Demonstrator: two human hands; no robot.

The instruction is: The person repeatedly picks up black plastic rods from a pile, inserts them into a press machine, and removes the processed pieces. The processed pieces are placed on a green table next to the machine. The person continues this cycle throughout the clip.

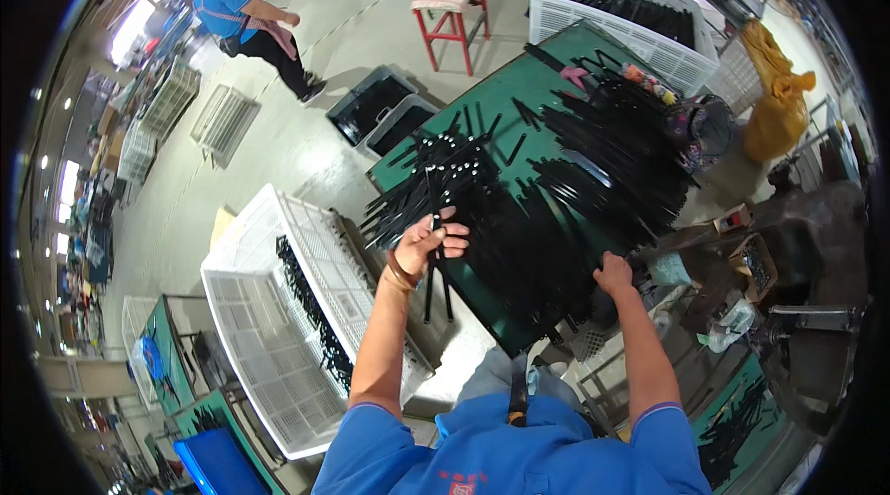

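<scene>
My left hand point(431, 239) is closed around a few thin black strips point(434, 296), which stick out above and below the fingers. It is at the left edge of the green table point(482, 106), beside a loose pile of black strips point(450, 161) with pale, shiny ends. My right hand point(613, 273) hangs near the table's right edge, fingers curled in; whether anything is inside them is hidden. Close to it lie long rows of black strips point(603, 152) spread over the tabletop.
White plastic crates holding black strips stand at my left point(278, 328) and the far right point(556, 22). Dark bins point(371, 106) and a red-legged stool point(451, 18) are beyond the table. A person point(232, 13) stands far left. Metal machinery point(807, 263) is at my right.
</scene>
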